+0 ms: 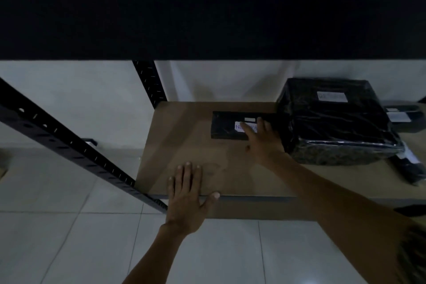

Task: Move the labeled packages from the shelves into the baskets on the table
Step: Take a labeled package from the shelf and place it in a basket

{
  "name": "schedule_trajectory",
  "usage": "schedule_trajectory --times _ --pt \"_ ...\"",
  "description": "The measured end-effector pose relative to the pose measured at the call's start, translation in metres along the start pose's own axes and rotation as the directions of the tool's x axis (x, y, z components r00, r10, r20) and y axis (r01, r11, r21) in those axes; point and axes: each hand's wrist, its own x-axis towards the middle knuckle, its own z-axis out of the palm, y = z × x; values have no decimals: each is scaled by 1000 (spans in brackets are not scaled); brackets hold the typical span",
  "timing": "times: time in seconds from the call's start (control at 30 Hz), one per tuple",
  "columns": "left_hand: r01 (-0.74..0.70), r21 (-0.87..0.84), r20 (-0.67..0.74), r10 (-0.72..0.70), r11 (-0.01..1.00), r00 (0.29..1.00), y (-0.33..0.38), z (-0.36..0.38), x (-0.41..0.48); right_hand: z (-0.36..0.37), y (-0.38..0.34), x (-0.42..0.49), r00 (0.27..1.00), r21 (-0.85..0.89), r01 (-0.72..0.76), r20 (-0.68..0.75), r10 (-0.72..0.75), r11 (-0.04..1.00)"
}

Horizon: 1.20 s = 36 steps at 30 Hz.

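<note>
1. One dark upper shelf [207, 11] fills the whole top of the view, its underside in shadow.
2. White floor tiles [69, 226] and a pale wall [80, 90] surround the rack; the room is dim.
3. The brown shelf board [184, 136] sits low, framed by black slotted uprights [69, 145] at the left.
4. A large black-wrapped package [334, 127] with a white label lies on the board's right part, touching the flat one's right end.
5. More dark packages [408, 120] lie behind and right of it, partly hidden.
6. A flat black package [226, 125] with a white label lies at mid-board, toward the back.
7. The right hand [260, 138] reaches in, fingers spread and laid flat on that package's right end, covering part of the label; nothing is gripped.
8. The left hand [186, 193] lies open, palm down on the board's front edge, thumb along the rim, holding nothing.
</note>
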Motion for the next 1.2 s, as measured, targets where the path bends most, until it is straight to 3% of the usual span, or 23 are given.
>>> schedule_trajectory --times 0.13,0.3,0.37,0.43,0.47,0.5,0.57,0.63,0.67,0.8,0.93,1.03,1.13,1.2 --pt "13 -14 -57 -14 1000 998 1 5 -1 -13 -9 -7 990 11 81 -120 -79 997" --pt "18 13 -51 -17 1000 999 1 3 -1 -19 -13 -25 998 40 -15 66 12 999" --pt "21 12 -43 -20 1000 999 1 3 -1 -17 -23 -33 993 139 -86 96 73 987" --pt "25 16 -50 -24 1000 998 2 3 -1 -13 -27 -37 982 325 -188 53 181 927" --pt "26 16 -53 -25 1000 998 2 4 -1 -14 -27 -40 982 331 -179 1 189 926" --pt "25 17 -52 -24 1000 998 2 4 -1 -15 -25 -42 989 262 -122 -49 139 957" --pt "26 24 -33 -26 999 999 1 4 -1 -15 -18 -46 993 98 103 -68 -96 990" --pt "27 13 -37 -26 1000 999 1 3 -2 -10 -8 -50 930 -102 368 63 -363 924" --pt "25 10 -40 -25 1000 999 1 3 -2 -9 -6 -51 902 -148 427 136 -409 892" --pt "31 21 -67 -29 999 997 1 6 -1 -15 -7 -41 906 -203 420 147 -397 884" --pt "56 31 -59 -54 998 997 3 6 -1 -18 -22 -27 968 -71 243 81 -237 967" --pt "61 30 -48 -60 998 997 4 5 -2 -17 -27 -22 981 -74 193 27 -192 978" --pt "59 49 -41 -57 997 998 3 4 -3 -15 -18 -12 972 -144 233 75 -224 962" --pt "59 51 -47 -56 997 997 3 5 -3 -14 -6 -6 963 -89 240 152 -225 967"
